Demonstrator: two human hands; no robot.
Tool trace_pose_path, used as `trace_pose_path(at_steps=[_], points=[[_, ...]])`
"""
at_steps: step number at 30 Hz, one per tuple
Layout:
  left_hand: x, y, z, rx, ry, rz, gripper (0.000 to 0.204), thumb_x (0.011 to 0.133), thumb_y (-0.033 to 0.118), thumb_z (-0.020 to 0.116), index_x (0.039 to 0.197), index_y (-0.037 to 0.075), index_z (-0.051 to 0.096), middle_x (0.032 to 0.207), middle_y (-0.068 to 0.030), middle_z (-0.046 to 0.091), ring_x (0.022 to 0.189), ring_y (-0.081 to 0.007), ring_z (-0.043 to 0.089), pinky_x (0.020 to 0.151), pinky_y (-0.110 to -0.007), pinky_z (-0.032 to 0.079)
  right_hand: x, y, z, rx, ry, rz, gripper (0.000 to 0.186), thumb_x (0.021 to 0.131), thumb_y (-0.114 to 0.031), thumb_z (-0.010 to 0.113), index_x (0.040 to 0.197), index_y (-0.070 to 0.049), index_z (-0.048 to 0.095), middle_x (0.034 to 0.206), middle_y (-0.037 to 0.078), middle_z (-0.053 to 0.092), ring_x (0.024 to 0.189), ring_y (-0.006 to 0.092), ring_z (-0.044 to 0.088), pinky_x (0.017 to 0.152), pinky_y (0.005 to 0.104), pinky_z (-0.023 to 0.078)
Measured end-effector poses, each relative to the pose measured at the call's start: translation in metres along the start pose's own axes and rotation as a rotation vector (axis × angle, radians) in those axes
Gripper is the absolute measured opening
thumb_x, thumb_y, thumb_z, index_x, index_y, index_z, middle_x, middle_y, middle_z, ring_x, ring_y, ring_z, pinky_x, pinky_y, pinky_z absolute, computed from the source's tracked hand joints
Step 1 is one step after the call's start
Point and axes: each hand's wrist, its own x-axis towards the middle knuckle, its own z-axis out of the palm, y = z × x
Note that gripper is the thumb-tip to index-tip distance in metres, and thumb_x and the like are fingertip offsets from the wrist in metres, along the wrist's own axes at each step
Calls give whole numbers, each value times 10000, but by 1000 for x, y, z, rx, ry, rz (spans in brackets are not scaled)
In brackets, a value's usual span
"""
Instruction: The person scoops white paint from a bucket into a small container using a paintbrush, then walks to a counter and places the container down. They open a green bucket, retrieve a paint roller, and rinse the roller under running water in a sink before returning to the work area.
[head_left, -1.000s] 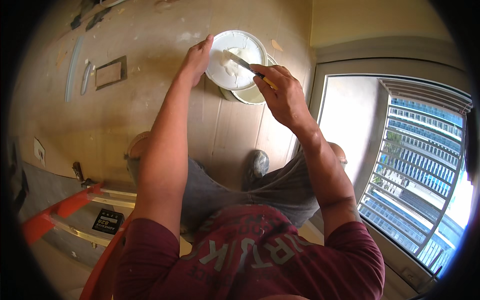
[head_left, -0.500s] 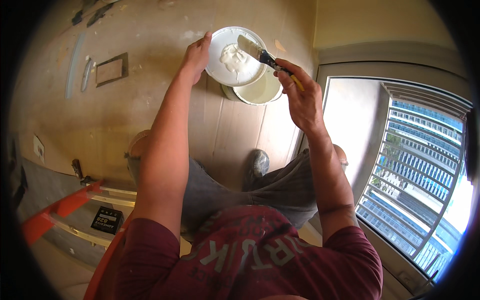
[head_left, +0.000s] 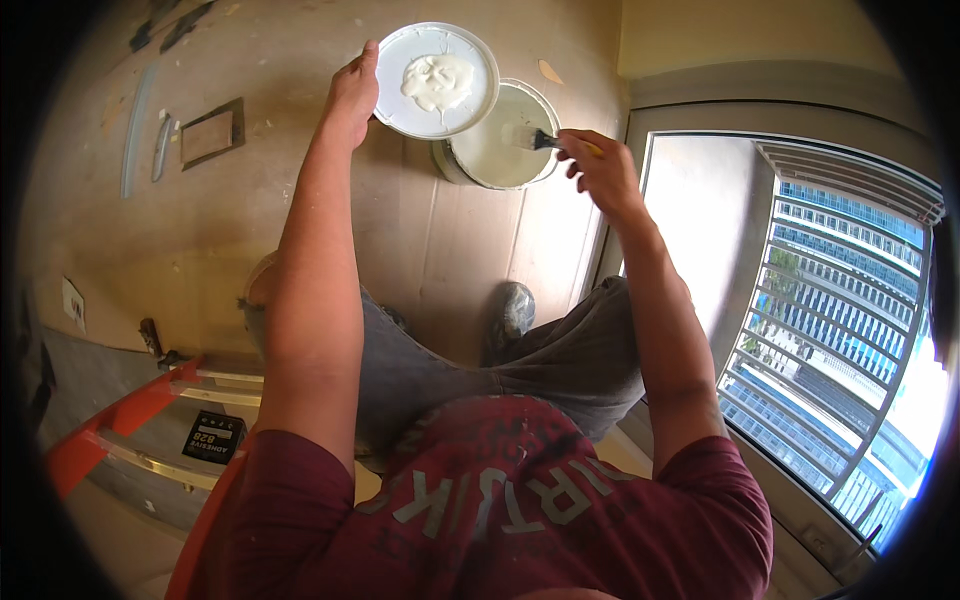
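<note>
With my left hand (head_left: 354,100) I grip the edge of a round white bucket lid (head_left: 480,82), its thumb over the rim. A mound of creamy white paste (head_left: 438,84) sits on the lid's upper face. The lid partly covers the far left of a round pale bucket (head_left: 450,166) on the floor. My right hand (head_left: 600,170) is closed round the yellow and black handle of a putty knife (head_left: 545,140). Its blade, smeared by motion, is over or inside the bucket opening; its exact depth cannot be told. Whitish material coats the bucket's inside.
A rectangular steel trowel (head_left: 213,135), a utility knife (head_left: 161,148) and a long grey strip (head_left: 136,130) lie at the left. An orange ladder (head_left: 130,420) stands lower left, near a black box (head_left: 213,437). A barred window (head_left: 830,330) fills the right side.
The putty knife has moved from above the paste on the lid down to the bucket opening. My left hand has shifted the lid left and farther away, uncovering more of the bucket.
</note>
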Motion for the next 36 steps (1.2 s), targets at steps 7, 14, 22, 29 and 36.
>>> trace_pose_path(at_steps=[7,14,22,29,36], points=[[-16,13,4,52,25,76,728,1053,566,451,1476,-27,477,1471,-188,541,1351,-274,499,1126,-388,389,51,26,49,-190,-122,78,327,930,-245,652,1131,1,727,832,83,693,590,145,622,541,292,498],[-3,4,-8,81,55,71,721,1047,578,458,1448,-18,519,1448,-196,563,1344,-273,508,1121,-387,392,15,13,-19,250,-157,167,346,984,-202,609,1199,61,676,935,106,695,651,122,582,515,249,440],[-4,-12,22,132,-88,49,713,1042,578,466,1464,6,507,1469,-203,547,1336,-283,527,1112,-397,409,-57,-49,-30,433,18,-46,341,1021,-192,629,1256,55,653,958,98,684,702,95,590,551,212,456],[1,-9,30,78,-153,11,705,1044,581,458,1469,20,508,1483,-193,535,1365,-287,497,1129,-406,391,-40,-45,39,-173,98,-361,270,998,-103,644,1254,-32,695,929,77,673,802,107,627,694,268,528],[-3,-9,27,102,-129,-2,694,1042,579,462,1474,37,511,1469,-181,549,1354,-286,502,1120,-414,398,-46,-60,41,-298,160,-619,239,933,-69,673,1161,-49,739,1075,148,687,898,276,707,782,351,575]])
